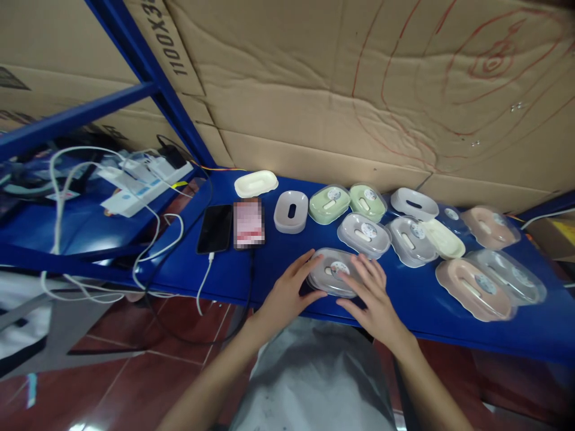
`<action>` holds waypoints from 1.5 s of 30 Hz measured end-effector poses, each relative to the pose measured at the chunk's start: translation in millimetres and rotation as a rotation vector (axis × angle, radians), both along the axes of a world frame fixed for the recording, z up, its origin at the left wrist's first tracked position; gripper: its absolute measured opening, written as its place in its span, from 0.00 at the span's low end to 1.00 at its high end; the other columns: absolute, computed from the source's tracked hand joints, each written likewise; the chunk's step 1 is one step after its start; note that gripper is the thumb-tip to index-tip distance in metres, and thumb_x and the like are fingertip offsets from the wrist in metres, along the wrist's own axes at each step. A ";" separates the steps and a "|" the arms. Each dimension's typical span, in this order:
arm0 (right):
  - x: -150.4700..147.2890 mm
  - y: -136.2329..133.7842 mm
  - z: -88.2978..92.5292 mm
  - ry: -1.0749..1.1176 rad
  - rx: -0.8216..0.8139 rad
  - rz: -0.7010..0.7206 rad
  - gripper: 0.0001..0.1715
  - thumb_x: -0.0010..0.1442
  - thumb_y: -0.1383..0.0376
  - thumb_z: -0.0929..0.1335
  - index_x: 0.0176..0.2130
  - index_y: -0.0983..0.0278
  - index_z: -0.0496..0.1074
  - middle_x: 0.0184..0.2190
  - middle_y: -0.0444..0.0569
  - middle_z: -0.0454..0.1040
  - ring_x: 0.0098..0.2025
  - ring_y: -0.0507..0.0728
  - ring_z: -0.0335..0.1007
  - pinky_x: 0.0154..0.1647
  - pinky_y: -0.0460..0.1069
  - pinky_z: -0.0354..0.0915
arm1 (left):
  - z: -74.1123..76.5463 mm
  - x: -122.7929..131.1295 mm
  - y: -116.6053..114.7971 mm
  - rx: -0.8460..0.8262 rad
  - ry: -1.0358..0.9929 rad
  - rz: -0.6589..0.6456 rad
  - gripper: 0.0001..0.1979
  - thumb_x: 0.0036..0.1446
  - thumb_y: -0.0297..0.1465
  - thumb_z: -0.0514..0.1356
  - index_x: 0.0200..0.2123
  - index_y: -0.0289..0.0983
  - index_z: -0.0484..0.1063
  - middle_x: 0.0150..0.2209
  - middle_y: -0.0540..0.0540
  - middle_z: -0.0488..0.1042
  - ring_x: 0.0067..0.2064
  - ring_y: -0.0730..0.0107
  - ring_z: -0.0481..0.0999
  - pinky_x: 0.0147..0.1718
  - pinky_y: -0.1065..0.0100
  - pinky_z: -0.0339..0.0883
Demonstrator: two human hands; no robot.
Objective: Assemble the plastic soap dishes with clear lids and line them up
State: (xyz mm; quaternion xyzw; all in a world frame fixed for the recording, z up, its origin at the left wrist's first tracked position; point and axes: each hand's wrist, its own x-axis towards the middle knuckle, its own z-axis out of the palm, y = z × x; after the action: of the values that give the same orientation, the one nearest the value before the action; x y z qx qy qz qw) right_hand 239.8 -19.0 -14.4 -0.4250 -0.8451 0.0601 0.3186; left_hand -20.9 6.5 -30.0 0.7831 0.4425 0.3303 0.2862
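Observation:
A grey soap box (331, 281) with a clear lid and a round sticker lies on the blue shelf near its front edge. My left hand (294, 286) grips its left end, thumb at the near side and fingers at the far side. Over the right end curls my right hand (369, 292), its fingers on the lid and its thumb at the near edge. Just beyond stands another lidded grey soap box (365, 234). Farther back are two green soap boxes (329, 205) and an uncovered grey soap box part (291, 214) with an oval slot.
A black phone (214, 229) and a blurred pink-screened device (248, 224) lie to the left, with cables. A cream tray (256, 183) sits behind them. Pink soap boxes (475, 290) and clear lids crowd the right. A power strip (144, 185) lies far left; cardboard (291, 120) backs the shelf.

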 end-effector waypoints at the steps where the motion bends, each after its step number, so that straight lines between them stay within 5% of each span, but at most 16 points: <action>1: 3.7 -0.5 -1.0 0.018 -0.035 -0.014 0.39 0.71 0.60 0.72 0.75 0.48 0.60 0.78 0.50 0.55 0.79 0.68 0.51 0.76 0.71 0.58 | 0.9 -0.1 -0.1 -0.004 -0.003 -0.003 0.41 0.65 0.37 0.70 0.75 0.55 0.55 0.75 0.43 0.62 0.75 0.54 0.64 0.71 0.51 0.64; 4: 11.7 -1.6 -2.6 0.079 -0.107 -0.002 0.35 0.73 0.63 0.70 0.74 0.47 0.62 0.77 0.48 0.57 0.79 0.65 0.50 0.73 0.67 0.66 | 5.0 -0.6 0.0 0.000 -0.025 -0.018 0.41 0.66 0.37 0.70 0.75 0.55 0.54 0.75 0.42 0.62 0.75 0.54 0.64 0.71 0.50 0.64; 13: 3.7 -4.7 0.2 -0.081 0.006 0.002 0.43 0.72 0.69 0.69 0.78 0.50 0.53 0.75 0.53 0.61 0.80 0.67 0.48 0.72 0.68 0.66 | 5.2 -2.3 0.3 0.033 -0.030 0.004 0.36 0.66 0.34 0.70 0.72 0.52 0.60 0.71 0.41 0.66 0.72 0.54 0.69 0.70 0.50 0.67; 23: 7.4 -3.3 -5.0 -0.077 0.005 0.000 0.41 0.74 0.68 0.68 0.77 0.49 0.54 0.73 0.53 0.64 0.78 0.67 0.53 0.72 0.69 0.67 | 1.5 -0.5 0.5 -0.007 0.001 0.002 0.38 0.64 0.34 0.71 0.73 0.51 0.59 0.72 0.41 0.67 0.73 0.54 0.68 0.70 0.49 0.66; 29: 7.0 -7.0 -5.9 -0.092 -0.016 -0.022 0.42 0.73 0.65 0.69 0.78 0.47 0.53 0.78 0.51 0.55 0.79 0.70 0.48 0.72 0.70 0.66 | 2.4 -1.1 -2.4 0.060 0.001 -0.026 0.36 0.68 0.35 0.68 0.74 0.52 0.59 0.77 0.41 0.57 0.75 0.54 0.64 0.71 0.52 0.65; 37: 5.2 -11.3 -4.7 -0.112 0.022 -0.061 0.45 0.71 0.67 0.70 0.78 0.48 0.53 0.77 0.52 0.56 0.78 0.68 0.52 0.72 0.67 0.67 | 4.0 0.7 -2.3 0.082 0.012 -0.030 0.30 0.70 0.36 0.66 0.71 0.50 0.63 0.75 0.41 0.61 0.73 0.55 0.68 0.69 0.52 0.68; 42: 4.4 -7.5 -4.0 -0.143 0.057 -0.077 0.42 0.72 0.65 0.70 0.77 0.48 0.54 0.76 0.52 0.59 0.77 0.69 0.55 0.71 0.68 0.68 | 21.3 -8.0 7.2 0.075 0.059 -0.063 0.25 0.73 0.38 0.62 0.70 0.48 0.64 0.74 0.41 0.63 0.73 0.57 0.68 0.70 0.53 0.67; 45: 2.7 -4.8 -3.7 -0.183 0.102 -0.094 0.41 0.73 0.64 0.70 0.77 0.50 0.55 0.75 0.55 0.61 0.76 0.69 0.57 0.70 0.69 0.68 | 37.4 -11.6 29.2 0.180 0.190 0.062 0.23 0.76 0.36 0.56 0.71 0.44 0.64 0.72 0.39 0.66 0.72 0.54 0.68 0.70 0.50 0.66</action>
State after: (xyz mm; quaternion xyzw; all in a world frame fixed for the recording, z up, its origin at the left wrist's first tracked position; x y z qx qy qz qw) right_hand 242.5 -23.8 -18.1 -0.4510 -0.8518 -0.0372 0.2639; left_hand -32.5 35.7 7.4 0.8192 0.4602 0.3019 0.1611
